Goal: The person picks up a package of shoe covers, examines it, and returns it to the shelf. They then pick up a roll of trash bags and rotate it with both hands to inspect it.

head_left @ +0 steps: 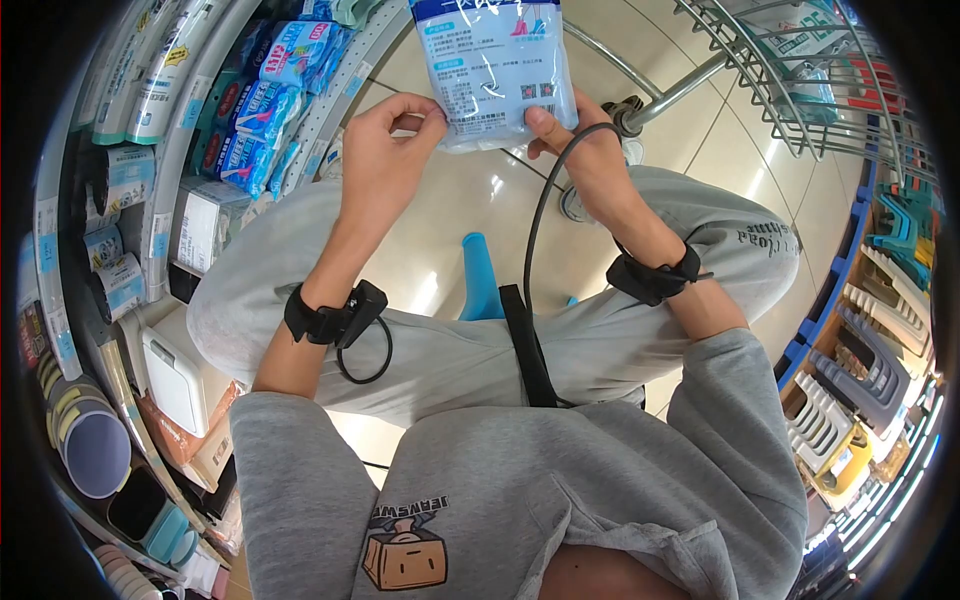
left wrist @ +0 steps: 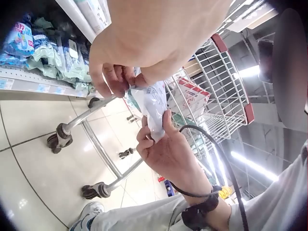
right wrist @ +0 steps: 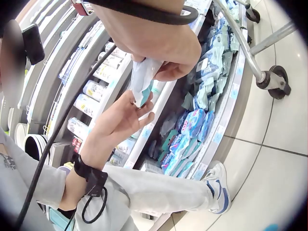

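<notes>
A blue-and-white plastic packet, printed with small text, a QR code and a pair of coloured shapes, is held up in front of the knees. My left hand pinches its lower left edge between thumb and fingers. At the lower right corner my right hand grips it, thumb on the printed face and fingers behind. Seen edge-on in the left wrist view, the packet is thin and shiny. The right wrist view also has the packet between both hands.
Shelves on the left hold blue packs, rolled goods and a lilac bin. A wire shopping cart stands ahead right, its wheel on the tiles. Plastic stools line the right. A cable hangs by my right hand.
</notes>
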Available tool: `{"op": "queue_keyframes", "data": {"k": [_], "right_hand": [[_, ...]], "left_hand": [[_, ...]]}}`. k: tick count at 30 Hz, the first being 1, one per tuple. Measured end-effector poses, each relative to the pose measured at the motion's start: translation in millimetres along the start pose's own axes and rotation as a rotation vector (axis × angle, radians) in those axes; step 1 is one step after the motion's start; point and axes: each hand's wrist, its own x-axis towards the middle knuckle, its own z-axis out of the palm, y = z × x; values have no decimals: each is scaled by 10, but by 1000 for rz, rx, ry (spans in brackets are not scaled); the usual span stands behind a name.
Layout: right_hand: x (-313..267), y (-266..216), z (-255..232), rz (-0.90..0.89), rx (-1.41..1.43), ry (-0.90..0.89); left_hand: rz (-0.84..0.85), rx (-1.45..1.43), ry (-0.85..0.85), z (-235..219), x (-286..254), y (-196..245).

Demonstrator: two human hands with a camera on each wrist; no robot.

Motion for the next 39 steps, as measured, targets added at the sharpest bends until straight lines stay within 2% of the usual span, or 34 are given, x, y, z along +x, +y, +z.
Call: {"op": "queue_keyframes", "data": {"k": [3,7,15,24,29,39], "right_hand": [[3,-12,-7,29,8,-4],[18,-7,-5,50,83,-5],[15,-27,-3,66,171,-15],[2,-31,-16,48,179,-24],[-19,-17,-11,52,10,-82],[-39,34,50,148,-87,-213]], "left_hand": [[61,-47,12,21,-10,1],[36,-185,14,41,-23,-20],[-149,-521,35,77,-110,64],[-104,-692,7,111,-126,67],[-164,-633,23,44,-80,129],[-173,-573,66,29,-53,62]]}}
